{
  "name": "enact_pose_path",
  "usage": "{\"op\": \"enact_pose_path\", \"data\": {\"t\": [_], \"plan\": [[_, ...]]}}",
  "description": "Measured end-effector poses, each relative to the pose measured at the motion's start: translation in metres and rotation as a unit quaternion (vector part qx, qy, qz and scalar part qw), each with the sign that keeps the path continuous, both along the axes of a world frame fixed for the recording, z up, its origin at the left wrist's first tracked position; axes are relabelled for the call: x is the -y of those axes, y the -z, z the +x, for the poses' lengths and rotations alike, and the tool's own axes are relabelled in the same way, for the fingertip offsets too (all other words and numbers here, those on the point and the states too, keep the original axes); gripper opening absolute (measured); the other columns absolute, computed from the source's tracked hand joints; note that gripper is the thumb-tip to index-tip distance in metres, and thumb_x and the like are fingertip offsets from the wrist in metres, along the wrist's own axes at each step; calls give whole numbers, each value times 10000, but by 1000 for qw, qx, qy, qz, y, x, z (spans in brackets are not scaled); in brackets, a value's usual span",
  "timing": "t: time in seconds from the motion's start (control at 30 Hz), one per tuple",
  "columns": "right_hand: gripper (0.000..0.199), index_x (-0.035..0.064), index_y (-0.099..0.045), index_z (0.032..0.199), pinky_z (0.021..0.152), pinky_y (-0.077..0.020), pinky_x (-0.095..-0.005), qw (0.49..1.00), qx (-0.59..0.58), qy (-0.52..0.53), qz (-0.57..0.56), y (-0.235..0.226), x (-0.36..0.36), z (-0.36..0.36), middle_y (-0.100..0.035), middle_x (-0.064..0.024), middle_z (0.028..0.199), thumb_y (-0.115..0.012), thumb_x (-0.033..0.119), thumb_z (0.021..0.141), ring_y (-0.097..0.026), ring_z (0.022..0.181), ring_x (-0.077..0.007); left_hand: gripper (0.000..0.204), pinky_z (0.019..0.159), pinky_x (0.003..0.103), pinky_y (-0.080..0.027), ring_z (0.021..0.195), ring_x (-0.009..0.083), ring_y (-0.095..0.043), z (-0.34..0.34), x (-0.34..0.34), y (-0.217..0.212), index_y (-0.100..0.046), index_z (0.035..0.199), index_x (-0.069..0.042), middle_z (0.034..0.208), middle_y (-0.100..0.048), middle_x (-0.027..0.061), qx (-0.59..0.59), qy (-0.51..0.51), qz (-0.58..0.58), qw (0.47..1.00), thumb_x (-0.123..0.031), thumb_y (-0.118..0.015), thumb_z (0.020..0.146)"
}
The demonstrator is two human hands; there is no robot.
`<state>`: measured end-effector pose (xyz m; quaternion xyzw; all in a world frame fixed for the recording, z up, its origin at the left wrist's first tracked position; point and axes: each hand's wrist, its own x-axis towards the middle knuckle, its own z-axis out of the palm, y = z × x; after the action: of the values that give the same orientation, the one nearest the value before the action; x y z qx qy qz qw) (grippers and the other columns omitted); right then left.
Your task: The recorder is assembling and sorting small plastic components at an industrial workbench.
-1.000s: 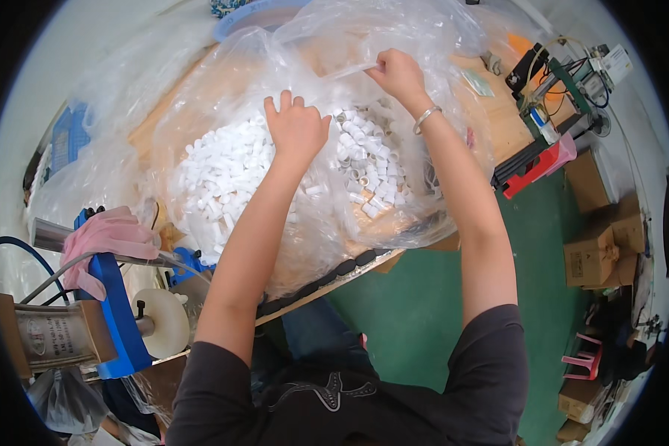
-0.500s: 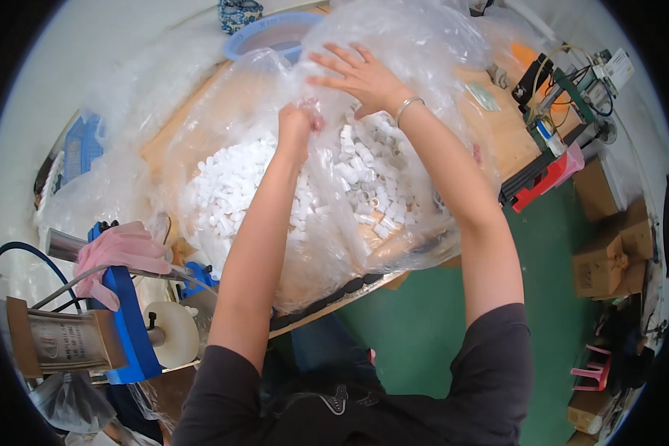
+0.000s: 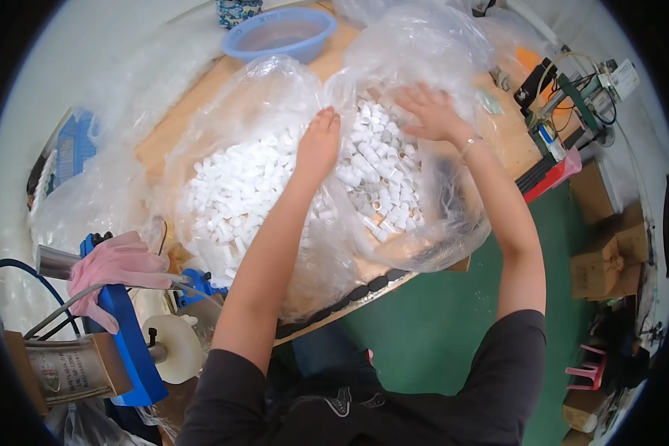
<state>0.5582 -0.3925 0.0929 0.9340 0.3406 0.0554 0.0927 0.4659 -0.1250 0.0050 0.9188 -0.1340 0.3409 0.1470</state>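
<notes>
Two clear plastic bags lie spread on the wooden table, each with many short white plastic tube pieces. The left bag (image 3: 264,68) holds one heap of white tube pieces (image 3: 238,182), and the right bag (image 3: 453,249) holds another heap (image 3: 386,160). Between the heaps, my left hand (image 3: 320,147) has its fingers pressed together at the edge of the plastic, seemingly gripping the film; its fingertips are partly hidden. My right hand (image 3: 430,111), a bracelet at its wrist, is open with fingers spread at the right bag's far side, seen partly through film.
A blue basin (image 3: 305,50) stands at the back of the table. At left is a blue machine (image 3: 130,334) with a pink glove (image 3: 115,267) draped over it. Another small machine (image 3: 580,104) sits at the far right corner. Cardboard boxes (image 3: 606,267) and a pink stool (image 3: 587,368) are on the green floor.
My right hand has moved right and slightly nearer, pulling away from the left. My left hand has shifted a little right and nearer. The right bag's film has spread open, uncovering more tubes and the basin.
</notes>
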Motion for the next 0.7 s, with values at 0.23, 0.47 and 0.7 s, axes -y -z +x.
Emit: {"op": "enact_pose_path", "data": {"t": [0.23, 0.47, 0.7], "plan": [[640, 219, -421, 1425, 1131, -135, -586, 985, 63, 154, -40, 29, 105, -7, -255, -50, 1557, -654, 377, 850, -134, 1460, -317, 441, 1107, 532, -250, 1306, 303, -433, -7, 15, 5, -546, 1246, -2, 1397, -457, 193, -43, -36, 93, 994, -90, -543, 814], [807, 210, -342, 1476, 1104, -74, -635, 957, -229, -44, 172, -6, 60, -224, -168, -126, 1579, -619, 585, 817, -83, 1443, -426, 536, 1132, 557, -148, 1393, 312, -306, -97, 64, -23, -442, 1366, 0, 1490, -357, 148, -205, -151, 29, 967, -303, -487, 926], [793, 241, -341, 1477, 1086, -74, -643, 993, 6, 48, 107, 61, 59, -256, -139, -144, 1583, -589, 605, 817, -82, 1439, -432, 546, 1141, 573, -70, 1428, 290, -240, -120, 50, -38, -412, 1393, -10, 1489, -366, 128, -210, -85, 20, 974, -363, -417, 976]]}}
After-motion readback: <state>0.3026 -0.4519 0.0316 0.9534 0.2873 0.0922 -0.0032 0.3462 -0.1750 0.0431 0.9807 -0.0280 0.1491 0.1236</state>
